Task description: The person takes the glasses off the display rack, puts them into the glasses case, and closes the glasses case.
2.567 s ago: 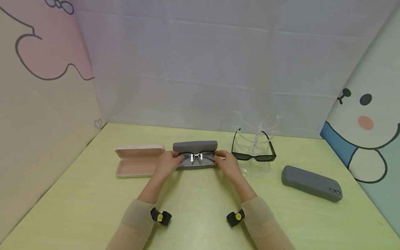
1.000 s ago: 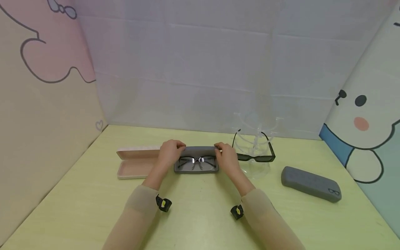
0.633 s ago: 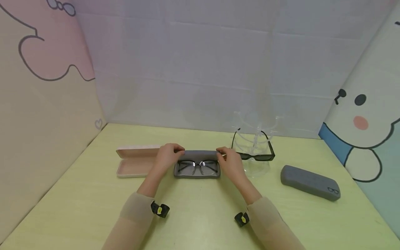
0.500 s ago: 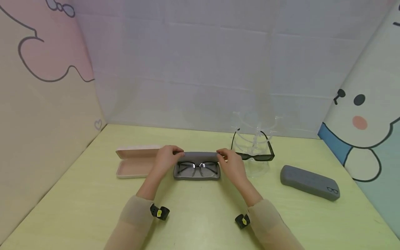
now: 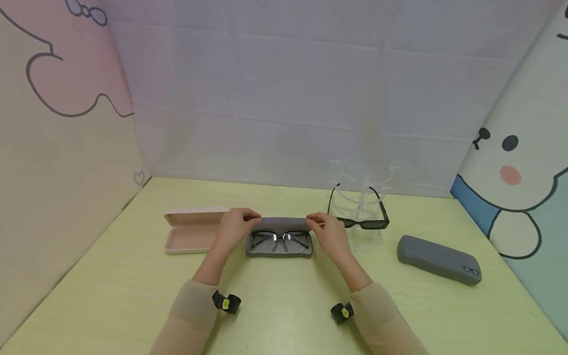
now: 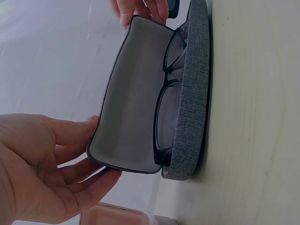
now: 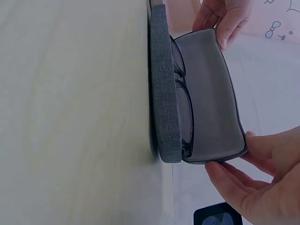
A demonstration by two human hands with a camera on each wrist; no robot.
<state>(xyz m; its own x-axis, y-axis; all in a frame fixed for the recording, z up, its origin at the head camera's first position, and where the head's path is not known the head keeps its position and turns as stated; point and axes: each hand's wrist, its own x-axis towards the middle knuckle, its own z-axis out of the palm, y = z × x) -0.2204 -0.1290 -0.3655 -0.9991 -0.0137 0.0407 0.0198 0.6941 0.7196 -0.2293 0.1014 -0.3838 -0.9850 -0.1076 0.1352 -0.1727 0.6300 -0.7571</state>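
Note:
A grey glasses case (image 5: 279,255) stands with its lid up in the middle of the table, and black-framed glasses (image 5: 280,237) lie inside it, lenses toward the back. My left hand (image 5: 233,229) pinches the left corner of the raised lid (image 6: 129,98) between thumb and fingers. At the lid's opposite corner, my right hand (image 5: 329,234) grips in the same way, thumb on one face and fingers at the end. Both wrist views show the lid's smooth grey lining and the glasses' upper rims above the case's woven front wall (image 7: 166,103).
A pink-lined case (image 5: 191,239) lies open on the left, partly behind my left hand. Black sunglasses (image 5: 374,225) sit on a clear display stand (image 5: 361,199) behind my right hand. Another grey case (image 5: 439,260) lies closed at the right.
My hands have gone from the sides of the glasses, in the case, up to the lid's corners. Since then the case has shifted a little toward me, and the lid has tilted forward slightly.

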